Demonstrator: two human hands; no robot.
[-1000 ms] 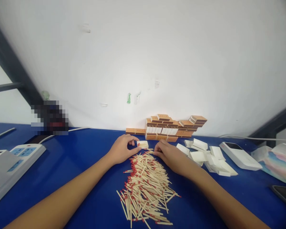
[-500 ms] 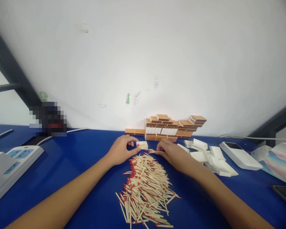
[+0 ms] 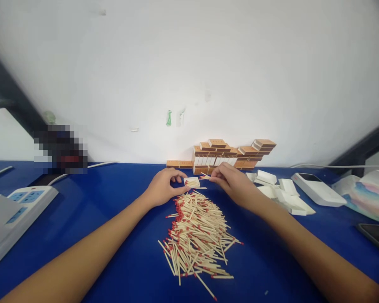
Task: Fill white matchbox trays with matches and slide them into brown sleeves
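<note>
A small white matchbox tray [image 3: 192, 179] with some matches lying in it rests on the blue table. My left hand [image 3: 164, 185] holds its left end between thumb and fingers. Just to the right of the tray, my right hand [image 3: 229, 183] pinches a few matches [image 3: 205, 176], their red heads pointing left toward the tray. Below both hands spreads a large pile of loose red-headed matches [image 3: 198, 231]. One match lies apart on the table, just in front of the tray.
Orange-and-brown matchboxes [image 3: 219, 145] are stacked against the wall. Several empty white trays [image 3: 284, 195] lie to the right, near a white device with a dark screen [image 3: 317, 189], a colourful soft pack [image 3: 366, 195] and a phone [image 3: 375, 235]. At left sits a power strip [image 3: 34, 210].
My right hand has raised its matches off the table, bringing them level with the tray. My left hand stays at the tray. The whole view has shifted slightly as my head tilted.
</note>
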